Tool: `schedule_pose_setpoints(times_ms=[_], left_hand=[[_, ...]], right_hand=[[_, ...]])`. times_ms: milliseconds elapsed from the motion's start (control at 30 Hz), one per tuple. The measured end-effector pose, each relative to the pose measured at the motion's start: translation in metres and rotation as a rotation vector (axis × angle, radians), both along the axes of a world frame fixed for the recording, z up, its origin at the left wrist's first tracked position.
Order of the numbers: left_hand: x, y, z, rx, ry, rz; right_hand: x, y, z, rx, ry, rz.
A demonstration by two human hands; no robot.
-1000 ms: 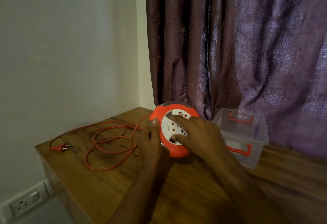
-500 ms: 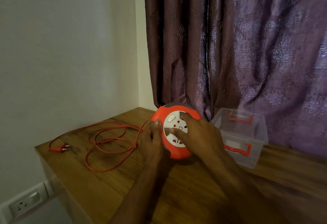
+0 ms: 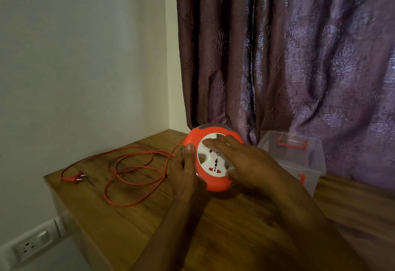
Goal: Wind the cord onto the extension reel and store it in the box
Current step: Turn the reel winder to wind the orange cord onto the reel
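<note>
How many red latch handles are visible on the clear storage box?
2. One red handle sits on the far rim of the clear box; the other is on its near wall, partly hidden behind the right hand. Others may be hidden.

I see an orange reel with a white socket face, its orange cord and plug at nine o'clock on brown wood-grain worktop. Clear box, orange latches. Purple damask-patterned curtain, white wall.
</note>
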State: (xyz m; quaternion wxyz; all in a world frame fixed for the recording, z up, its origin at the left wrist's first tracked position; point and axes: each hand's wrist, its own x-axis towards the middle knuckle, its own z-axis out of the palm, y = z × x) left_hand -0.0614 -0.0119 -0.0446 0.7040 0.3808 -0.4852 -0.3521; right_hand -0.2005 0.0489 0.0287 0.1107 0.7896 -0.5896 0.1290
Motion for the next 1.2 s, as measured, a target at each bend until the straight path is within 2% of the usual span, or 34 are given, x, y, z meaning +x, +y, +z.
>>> schedule_pose_setpoints(times_ms=[100, 433, 667, 800, 967, 1200], left_hand=[[-0.001, 0.001, -0.001, -0.018, 0.053, -0.012], [0.003, 0.003, 0.004, -0.032, 0.04, -0.036], [0.005, -0.002, 0.001, -0.048, 0.037, -0.029], [0.003, -0.004, -0.001, -0.025, 0.065, -0.057], [0.0, 0.002, 0.001, 0.014, 0.125, -0.078], [0.0, 0.008, 0.003, -0.043, 0.022, -0.035]], right_hand=[[-0.002, -0.001, -0.002, -0.001, -0.04, 0.047], [0.0, 0.003, -0.003, 0.006, -0.091, 0.11], [0.006, 0.005, -0.005, 0.0, 0.061, 0.042], [0.005, 0.003, -0.007, -0.001, -0.022, -0.003], [0.01, 0.0, -0.009, -0.102, -0.082, -0.07], [0.03, -0.007, -0.025, -0.271, -0.242, -0.265]])
